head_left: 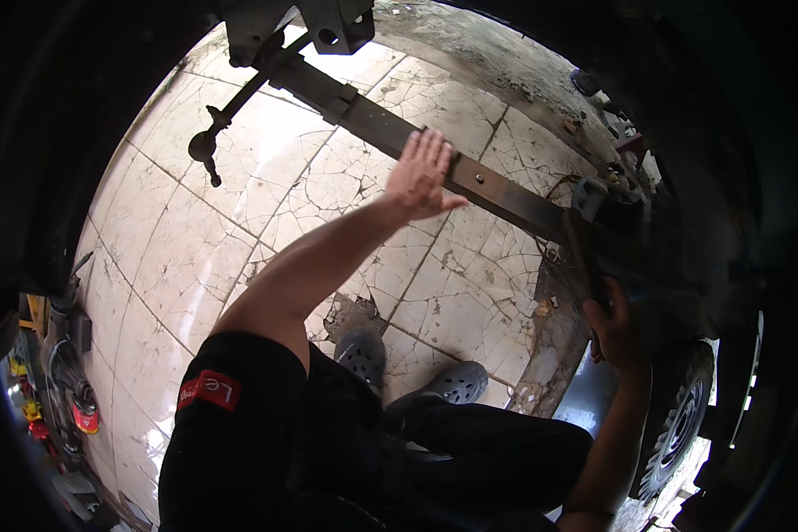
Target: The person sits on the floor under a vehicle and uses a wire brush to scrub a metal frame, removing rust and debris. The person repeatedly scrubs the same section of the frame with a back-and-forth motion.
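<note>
My left hand (pixel 423 173) lies flat on a long, dark metal bar (pixel 381 124), fingers stretched out and thumb apart. The bar slants from a metal bracket (pixel 332 31) at the far left down to the right, with a band around it near its far end and a small bolt head (pixel 480 178) to the right of my hand. Lower right, my right hand (pixel 614 330) is closed around the lower end of a dark, long piece (pixel 582 253). Deep shadow hides what kind of thing that is and whether it touches the bar.
A steel rod with a rounded joint (pixel 202 146) hangs from the bracket. Cracked pale floor tiles (pixel 239 191) lie beneath, with my clogs (pixel 457 383) on them. A treaded tyre (pixel 678 426) stands at lower right. Tools and red items (pixel 84 415) lie at far left.
</note>
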The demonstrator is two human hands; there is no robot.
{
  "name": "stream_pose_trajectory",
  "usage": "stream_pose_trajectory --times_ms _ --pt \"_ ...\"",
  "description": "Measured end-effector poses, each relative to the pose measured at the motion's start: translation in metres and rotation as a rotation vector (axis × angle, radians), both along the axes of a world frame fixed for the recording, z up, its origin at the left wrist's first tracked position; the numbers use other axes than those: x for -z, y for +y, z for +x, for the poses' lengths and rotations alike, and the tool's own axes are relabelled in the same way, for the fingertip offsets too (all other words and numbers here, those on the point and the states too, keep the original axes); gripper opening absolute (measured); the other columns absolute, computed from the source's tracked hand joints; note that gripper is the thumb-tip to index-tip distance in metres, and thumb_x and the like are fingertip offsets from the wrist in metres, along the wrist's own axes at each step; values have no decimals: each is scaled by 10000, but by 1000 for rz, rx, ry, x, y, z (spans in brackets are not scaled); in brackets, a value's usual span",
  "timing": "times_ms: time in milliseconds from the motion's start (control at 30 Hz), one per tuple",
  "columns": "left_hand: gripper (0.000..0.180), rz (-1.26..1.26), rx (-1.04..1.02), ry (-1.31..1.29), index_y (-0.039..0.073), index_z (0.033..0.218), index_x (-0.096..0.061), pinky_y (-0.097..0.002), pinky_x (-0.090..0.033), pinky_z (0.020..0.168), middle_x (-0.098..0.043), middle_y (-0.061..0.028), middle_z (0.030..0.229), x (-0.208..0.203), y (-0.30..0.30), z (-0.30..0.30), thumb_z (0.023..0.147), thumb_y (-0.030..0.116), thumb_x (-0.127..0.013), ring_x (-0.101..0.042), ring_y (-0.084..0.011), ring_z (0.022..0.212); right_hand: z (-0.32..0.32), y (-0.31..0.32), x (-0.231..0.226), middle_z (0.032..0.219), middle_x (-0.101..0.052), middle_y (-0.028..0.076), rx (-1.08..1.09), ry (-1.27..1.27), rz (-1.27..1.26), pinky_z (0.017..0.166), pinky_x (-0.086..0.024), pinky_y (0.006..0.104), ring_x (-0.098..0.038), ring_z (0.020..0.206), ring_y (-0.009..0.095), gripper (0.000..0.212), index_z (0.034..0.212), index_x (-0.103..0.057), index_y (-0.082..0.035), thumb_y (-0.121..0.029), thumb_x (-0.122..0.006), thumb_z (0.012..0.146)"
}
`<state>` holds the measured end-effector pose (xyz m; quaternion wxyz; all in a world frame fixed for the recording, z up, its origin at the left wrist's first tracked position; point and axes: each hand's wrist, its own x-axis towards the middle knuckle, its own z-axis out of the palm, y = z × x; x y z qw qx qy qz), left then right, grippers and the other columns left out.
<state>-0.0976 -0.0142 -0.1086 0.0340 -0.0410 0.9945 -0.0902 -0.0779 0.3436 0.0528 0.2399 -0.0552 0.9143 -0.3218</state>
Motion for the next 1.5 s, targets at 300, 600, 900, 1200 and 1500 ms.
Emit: stream_pose_trajectory --times_ms 300,600,900,1200,1500 --pt "999 14 -163 176 56 1587 -173 -455 -47 1255 -194 -161 1647 -12 -58 5 920 800 -200 -127 -287 1539 5 -3 -1 774 -613 72 -25 -6 28 441 -447 313 -546 463 132 512 1351 -505 -77 -298 -642 910" --pt "1022 122 90 91 29 1573 -217 -468 -111 1246 -189 -226 1631 12 20 18 903 790 -349 -135 -367 1527 7 -19 -3 820 -647 109 -69 -1 68 506 -471 329 -585 514 150 525 1366 -502 -90 -294 -644 904" --pt "1045 76 14 69 -37 1562 -183 -465 -107 1245 -176 -233 1633 13 26 19 904 730 -453 -133 -360 1530 8 -20 -9 894 -662 116 -72 -5 92 505 -480 327 -579 506 153 554 1397 -472 -103 -280 -649 903" --pt "1085 76 88 16 -11 1571 -166 -411 -93 1260 -167 -190 1646 -2 20 6 870 755 -481 -120 -318 1538 4 -16 -3 837 -649 103 -46 -62 120 469 -471 322 -572 487 150 552 1396 -471 -100 -274 -642 901" --pt "1114 88 -49 51 1 1577 -140 -414 -57 1265 -134 -199 1650 -12 -37 3 860 768 -512 -104 -332 1535 6 -13 -5 839 -646 101 -22 -84 61 459 -482 316 -577 505 147 541 1390 -485 -103 -265 -644 900"
